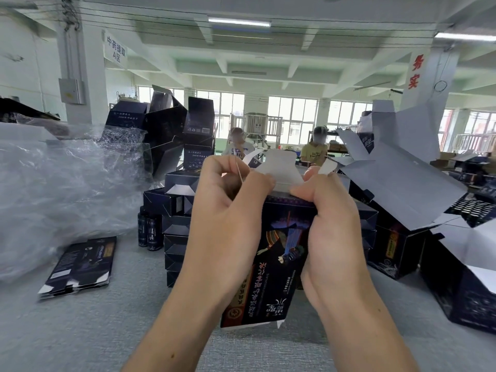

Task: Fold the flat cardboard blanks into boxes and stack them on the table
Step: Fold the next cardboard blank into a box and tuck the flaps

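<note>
The bench is covered in a grey, cloth-like surface, which shows bare along its near side. Above it both hands hold a dark box upright. The left hand and right hand curl round its top corners, and the thumbs press on the white top flap. The box carries a printed figure and Chinese writing that reads upside down from here.

To the left a pile of flat blanks lies on the bench, apart from the box. Behind the hands stands a stack of folded boxes, with two dark bottles just beside it. Crumpled clear wrap fills the left side. Open boxes with raised white flaps crowd the right edge.

Farther off, two people sit before a steel tank and a row of windows. A hanging sign reads 中药提取 A区, and a white pillar bears the red characters 务实.
</note>
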